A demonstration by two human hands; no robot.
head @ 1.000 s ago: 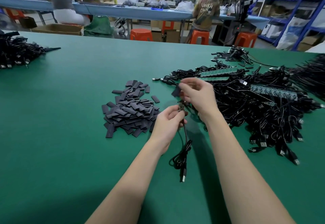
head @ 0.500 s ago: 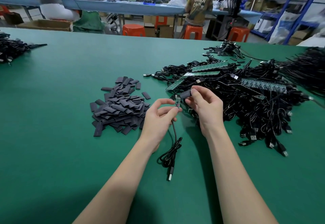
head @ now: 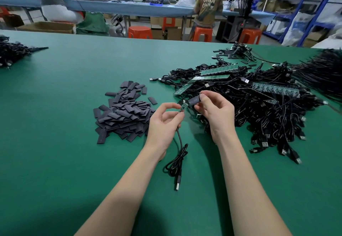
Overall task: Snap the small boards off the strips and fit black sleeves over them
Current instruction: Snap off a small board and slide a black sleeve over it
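Observation:
My left hand [head: 163, 124] pinches a small green board [head: 183, 107] at its lower end, where a black USB cable [head: 179, 159] hangs from it down onto the table. My right hand [head: 214, 111] pinches a black sleeve [head: 194, 100] between thumb and fingers, its open end touching the top of the board. A heap of flat black sleeves [head: 123, 111] lies to the left of my hands. Green board strips [head: 211, 78] lie on a big tangle of black cables [head: 268, 117] to the right.
The green table [head: 74, 161] stretches all round. Another cable pile [head: 11, 52] sits at the far left edge and a bundle of black wires [head: 322, 72] at the far right. Beyond the table are orange stools [head: 139, 31], a blue bench and seated people.
My right hand brought the black sleeve down from above the cables to the tip of the board. My left hand holds the board tilted up towards it.

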